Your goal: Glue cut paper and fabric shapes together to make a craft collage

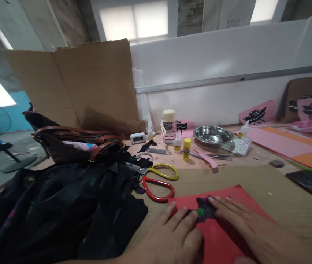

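A red paper sheet [222, 234] lies on the table near me. On it sits a small dark cut-out shape [205, 209] with a green glittery spot. My left hand [172, 234] lies flat with its fingers stretched out, fingertips touching the left side of the shape. Flat as well, my right hand [244, 223] presses on the right side of the shape with its fingers spread.
Black cloth [62, 212] and a brown-handled bag [79, 145] fill the left. Yellow-handled scissors [161, 170] and red-handled scissors [157, 189] lie beyond the sheet. Farther back stand a glue stick [186, 149], a jar [168, 126], a steel bowl [213, 135], pink and orange sheets [290, 145] and cardboard [90, 84].
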A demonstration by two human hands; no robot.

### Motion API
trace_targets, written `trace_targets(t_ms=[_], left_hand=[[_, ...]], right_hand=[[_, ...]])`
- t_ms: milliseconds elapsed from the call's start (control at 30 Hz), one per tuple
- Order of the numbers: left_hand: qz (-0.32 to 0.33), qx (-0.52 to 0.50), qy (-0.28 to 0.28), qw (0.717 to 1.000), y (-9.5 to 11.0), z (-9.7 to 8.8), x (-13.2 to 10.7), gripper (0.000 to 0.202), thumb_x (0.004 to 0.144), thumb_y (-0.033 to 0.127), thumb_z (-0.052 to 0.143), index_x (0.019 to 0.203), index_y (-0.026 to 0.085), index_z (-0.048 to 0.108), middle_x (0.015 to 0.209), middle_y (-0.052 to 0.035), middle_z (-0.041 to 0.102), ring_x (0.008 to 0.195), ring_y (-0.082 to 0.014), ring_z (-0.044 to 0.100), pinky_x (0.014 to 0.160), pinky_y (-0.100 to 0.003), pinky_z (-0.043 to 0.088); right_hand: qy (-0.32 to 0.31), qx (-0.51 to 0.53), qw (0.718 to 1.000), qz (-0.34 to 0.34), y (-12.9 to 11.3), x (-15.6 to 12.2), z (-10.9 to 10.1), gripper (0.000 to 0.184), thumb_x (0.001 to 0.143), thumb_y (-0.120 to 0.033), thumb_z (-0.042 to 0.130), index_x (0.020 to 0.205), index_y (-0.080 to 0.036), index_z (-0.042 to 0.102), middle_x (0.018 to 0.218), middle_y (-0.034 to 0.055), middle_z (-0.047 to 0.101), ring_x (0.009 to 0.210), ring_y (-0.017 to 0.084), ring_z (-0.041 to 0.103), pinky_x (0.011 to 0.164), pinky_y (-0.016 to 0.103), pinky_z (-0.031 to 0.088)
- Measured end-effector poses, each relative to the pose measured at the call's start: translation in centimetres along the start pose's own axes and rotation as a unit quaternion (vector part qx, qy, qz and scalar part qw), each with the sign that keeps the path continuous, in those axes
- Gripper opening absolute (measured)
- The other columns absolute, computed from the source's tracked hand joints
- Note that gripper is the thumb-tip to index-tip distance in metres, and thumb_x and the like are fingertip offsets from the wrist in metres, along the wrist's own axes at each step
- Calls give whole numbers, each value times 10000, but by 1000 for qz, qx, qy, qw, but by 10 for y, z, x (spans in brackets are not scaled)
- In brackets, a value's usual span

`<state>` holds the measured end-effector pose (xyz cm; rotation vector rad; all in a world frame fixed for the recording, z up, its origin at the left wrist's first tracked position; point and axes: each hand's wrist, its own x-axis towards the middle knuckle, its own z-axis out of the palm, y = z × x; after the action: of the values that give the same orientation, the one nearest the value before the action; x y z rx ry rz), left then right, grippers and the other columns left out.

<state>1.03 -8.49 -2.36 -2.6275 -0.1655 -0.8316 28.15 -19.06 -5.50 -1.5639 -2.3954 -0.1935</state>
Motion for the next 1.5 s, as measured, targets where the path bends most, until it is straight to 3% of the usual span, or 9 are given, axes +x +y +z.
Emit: trace_targets(t_ms=[200,400,467,600,767,833,967,1233,1500], left_hand=[[-2,-1,8,1000,0,0,0,456,1138,263,159,1047,188,600,1071,-13,813,955,-175,782,894,-333,606],[0,-12,-14,1000,1,2,-4,402,1134,301,227,1062,187,606,1134,-39,801,1003,-192,775,930,-349,597],[-1,-18,-34,999,1,2,-5,370,1131,319,267,1083,183,607,1169,-46,791,1032,-203,769,946,-362,593],[3,-39,-104,994,0,2,-7,284,1113,345,383,1135,174,609,1248,-61,762,1116,-224,741,1013,-388,560],[0,-65,-156,986,0,3,-9,242,1090,338,471,1192,165,607,1343,-91,713,1225,-251,688,1094,-419,504],[0,-69,-164,984,1,3,-10,255,1089,343,469,1199,160,608,1355,-100,705,1227,-259,688,1089,-423,511],[-4,-70,-163,984,2,2,-9,291,1096,352,436,1218,152,609,1337,-106,714,1211,-258,699,1080,-421,525],[-2,-62,-153,986,0,1,-6,258,1092,346,455,1180,161,611,1321,-94,724,1183,-260,715,1056,-421,545],[-2,-73,-164,984,0,1,-7,255,1087,342,477,1205,156,607,1346,-95,710,1211,-261,699,1070,-426,532]], right_hand=[[77,7,993,-92,-2,-3,10,940,846,-337,684,1668,-252,234,1595,106,443,1272,386,651,908,457,663],[15,-55,996,-72,-5,6,-8,685,779,-318,769,1435,-170,639,1446,147,604,1173,412,703,868,466,672],[35,-51,995,-82,-6,8,-8,707,818,-343,721,1488,-165,584,1482,151,564,1183,402,700,872,462,667],[83,-12,988,-130,-6,5,-1,882,877,-398,632,1655,-178,278,1561,131,472,1224,376,681,869,454,667],[21,-51,995,-81,-13,13,-20,643,774,-284,753,1392,-129,669,1383,172,644,1113,403,734,823,457,680],[-7,-53,997,-59,-18,21,-32,571,732,-246,765,1286,-109,742,1317,185,691,1076,416,747,831,470,678],[-2,-54,996,-65,-21,25,-34,574,726,-236,742,1282,-95,741,1331,188,681,1079,416,747,831,463,679],[57,-33,994,-81,-4,1,2,688,782,-307,694,1448,-157,609,1481,168,579,1192,420,696,871,502,671],[22,-20,997,-73,-10,13,-16,643,744,-245,737,1379,-165,675,1407,157,651,1155,403,722,868,476,675]])
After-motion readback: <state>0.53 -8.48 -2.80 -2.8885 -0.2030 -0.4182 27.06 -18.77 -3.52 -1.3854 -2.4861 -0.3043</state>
